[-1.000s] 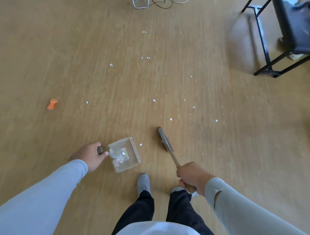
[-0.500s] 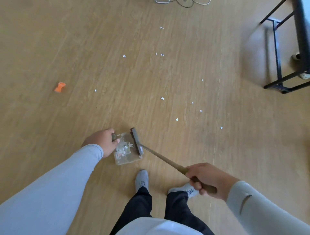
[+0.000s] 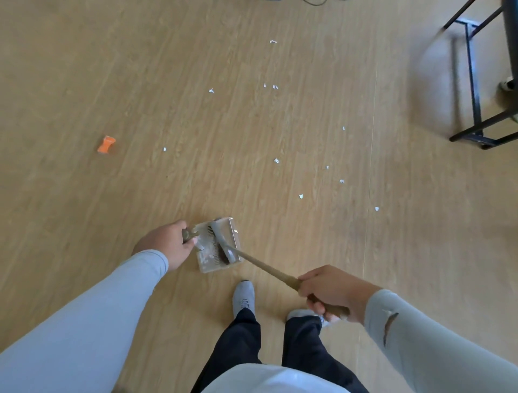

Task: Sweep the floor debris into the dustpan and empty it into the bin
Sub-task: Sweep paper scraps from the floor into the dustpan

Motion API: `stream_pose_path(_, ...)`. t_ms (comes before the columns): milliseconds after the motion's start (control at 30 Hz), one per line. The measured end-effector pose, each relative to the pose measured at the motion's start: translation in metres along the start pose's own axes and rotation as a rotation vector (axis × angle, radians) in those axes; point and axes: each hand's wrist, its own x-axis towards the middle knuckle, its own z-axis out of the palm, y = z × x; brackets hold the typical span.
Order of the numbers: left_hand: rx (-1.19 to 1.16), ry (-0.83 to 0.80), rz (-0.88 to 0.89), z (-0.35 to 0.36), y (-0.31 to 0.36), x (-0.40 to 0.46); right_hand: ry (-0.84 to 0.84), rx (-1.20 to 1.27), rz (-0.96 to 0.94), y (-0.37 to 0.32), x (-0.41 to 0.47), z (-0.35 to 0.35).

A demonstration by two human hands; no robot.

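An orange scrap (image 3: 106,144) lay far left. The left hand (image 3: 165,244) gripped the dustpan (image 3: 206,263) handle, pan flat on the floor; the brush (image 3: 221,245) head sat inside it, the right hand (image 3: 332,293) wrapped round its handle. White debris (image 3: 301,196) dotted the floor beyond.

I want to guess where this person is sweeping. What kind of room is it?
Probably an indoor room, maybe an office or workroom; it's hard to be sure. It has a wood-look floor, a black metal furniture frame and cables at the far edge.
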Motion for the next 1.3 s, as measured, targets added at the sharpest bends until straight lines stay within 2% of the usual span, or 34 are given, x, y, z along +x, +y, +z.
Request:
stream_pose_path(67,-0.008,-0.007,-0.004,0.0,-0.001,-0.002,0.007,0.085,-0.008,0.017,-0.009,-0.024)
stream_pose_path(300,0.003,-0.011,0.009,0.0,0.012,-0.008,0.107,-0.009,-0.059,0.045,-0.025,-0.034)
stream_pose_path(433,0.019,-0.007,0.018,0.002,0.023,-0.008,0.186,-0.293,-0.08,0.03,0.0,-0.004)
stream_pose_path(567,0.023,0.001,0.016,0.004,0.031,-0.01,0.084,-0.676,-0.089,0.014,0.015,0.029)
stream_pose_path(633,0.016,-0.001,0.022,0.003,0.033,-0.01,0.036,-0.726,-0.083,0.012,0.013,0.022)
stream_pose_path(800,0.006,-0.004,0.025,-0.001,0.04,-0.018,0.079,-0.257,0.015,0.037,-0.02,-0.045)
stream_pose_path(933,0.003,-0.013,0.036,0.002,0.042,-0.032,0.144,-0.147,0.026,0.077,-0.055,-0.067)
stream_pose_path(1300,-0.054,0.028,0.094,-0.019,0.097,-0.041,0.361,0.42,0.057,0.203,-0.062,-0.109)
